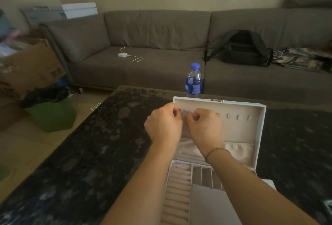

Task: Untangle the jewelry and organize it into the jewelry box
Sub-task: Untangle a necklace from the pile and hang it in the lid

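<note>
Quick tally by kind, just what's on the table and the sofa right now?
Jewelry box, open, on the table: 1
Water bottle, blue cap, behind the box: 1
White charger with cable, on the sofa: 1
Black backpack, on the sofa: 1
Pile of magazines, on the sofa: 1
Total: 5

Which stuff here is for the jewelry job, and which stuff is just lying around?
For the job:
open white jewelry box with beige lining
left hand, closed up at the lid's hook row
right hand, closed up beside it

Just lying about:
clear water bottle with blue cap
black backpack
white charger with cable
brown cardboard box
magazines
</note>
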Available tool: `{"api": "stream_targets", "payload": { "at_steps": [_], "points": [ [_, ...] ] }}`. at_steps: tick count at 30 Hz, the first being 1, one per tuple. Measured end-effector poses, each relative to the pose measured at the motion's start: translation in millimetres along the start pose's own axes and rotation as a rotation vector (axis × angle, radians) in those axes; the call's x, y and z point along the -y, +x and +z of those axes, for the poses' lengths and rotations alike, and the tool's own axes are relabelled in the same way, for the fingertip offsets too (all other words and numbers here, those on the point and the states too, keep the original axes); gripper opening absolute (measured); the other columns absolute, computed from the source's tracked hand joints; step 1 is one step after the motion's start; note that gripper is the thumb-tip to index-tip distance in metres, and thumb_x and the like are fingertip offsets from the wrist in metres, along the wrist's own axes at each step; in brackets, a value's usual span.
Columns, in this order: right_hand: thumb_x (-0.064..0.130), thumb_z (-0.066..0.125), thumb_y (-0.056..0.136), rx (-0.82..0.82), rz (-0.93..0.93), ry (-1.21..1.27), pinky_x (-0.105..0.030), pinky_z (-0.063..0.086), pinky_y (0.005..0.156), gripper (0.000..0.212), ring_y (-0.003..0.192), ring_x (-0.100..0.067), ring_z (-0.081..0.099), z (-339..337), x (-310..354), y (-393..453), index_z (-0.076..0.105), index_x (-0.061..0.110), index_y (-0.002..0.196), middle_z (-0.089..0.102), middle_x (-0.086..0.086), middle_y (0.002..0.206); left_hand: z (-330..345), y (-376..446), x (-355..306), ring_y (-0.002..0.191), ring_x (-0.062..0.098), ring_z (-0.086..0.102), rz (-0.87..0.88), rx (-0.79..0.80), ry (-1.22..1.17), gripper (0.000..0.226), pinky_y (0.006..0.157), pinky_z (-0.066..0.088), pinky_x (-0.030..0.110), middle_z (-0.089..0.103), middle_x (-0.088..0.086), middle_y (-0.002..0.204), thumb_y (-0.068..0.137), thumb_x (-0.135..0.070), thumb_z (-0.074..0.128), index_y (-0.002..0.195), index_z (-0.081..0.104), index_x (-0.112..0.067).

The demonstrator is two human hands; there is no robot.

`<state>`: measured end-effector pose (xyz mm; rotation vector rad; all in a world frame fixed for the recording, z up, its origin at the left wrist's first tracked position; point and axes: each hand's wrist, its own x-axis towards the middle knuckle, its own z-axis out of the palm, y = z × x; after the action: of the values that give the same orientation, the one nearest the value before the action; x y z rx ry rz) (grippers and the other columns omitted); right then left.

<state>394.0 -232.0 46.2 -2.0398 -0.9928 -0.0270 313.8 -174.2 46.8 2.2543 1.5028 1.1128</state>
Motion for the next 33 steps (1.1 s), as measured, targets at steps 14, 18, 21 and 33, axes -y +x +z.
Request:
{"api": "stream_targets", "payload": {
  "at_steps": [14, 18, 21, 33],
  "points": [
    [0.033, 0.046, 0.1, 0.144, -0.36, -0.183, -0.017, 0.029, 0.048, 0.023, 0.054, -0.01, 0.051, -16, -43, -25, 0.055, 0.024, 0.08, 0.054, 0.009, 0.066, -12, -19, 24, 0.065, 0.01, 0.062, 0.237, 0.143, 0.082, 0.012, 0.06, 0.052, 0.029, 0.068, -0.01, 0.076, 0.097, -0.035, 0.06, 0.098, 0.07, -0.029],
    [0.018, 0.059, 0.094, 0.139, -0.503, -0.244, -0.033, 0.054, 0.054, 0.012, 0.065, -0.021, 0.063, -39, -59, -33, 0.069, 0.016, 0.1, 0.067, 0.001, 0.086, -19, -25, 29, 0.069, 0.008, 0.065, 0.281, 0.216, 0.122, 0.015, 0.061, 0.053, 0.027, 0.07, -0.01, 0.081, 0.098, -0.039, 0.058, 0.105, 0.068, -0.032],
    [0.009, 0.069, 0.087, 0.2, -0.523, -0.302, -0.03, 0.056, 0.054, 0.014, 0.066, -0.017, 0.063, -47, -63, -39, 0.072, 0.017, 0.097, 0.065, 0.002, 0.087, -20, -31, 29, 0.077, 0.013, 0.067, 0.319, 0.251, 0.2, 0.018, 0.066, 0.056, 0.033, 0.072, -0.009, 0.09, 0.098, -0.039, 0.055, 0.106, 0.069, -0.031],
    [0.032, 0.044, 0.103, 0.442, 0.067, 0.313, -0.009, 0.038, 0.055, 0.034, 0.058, 0.01, 0.058, -21, -28, -54, 0.067, 0.029, 0.077, 0.064, 0.021, 0.059, -22, -65, 22, 0.092, 0.017, 0.067, 0.374, 0.382, 0.147, 0.024, 0.078, 0.055, 0.038, 0.071, -0.008, 0.105, 0.098, -0.031, 0.045, 0.115, 0.062, -0.031]
  ]
}}
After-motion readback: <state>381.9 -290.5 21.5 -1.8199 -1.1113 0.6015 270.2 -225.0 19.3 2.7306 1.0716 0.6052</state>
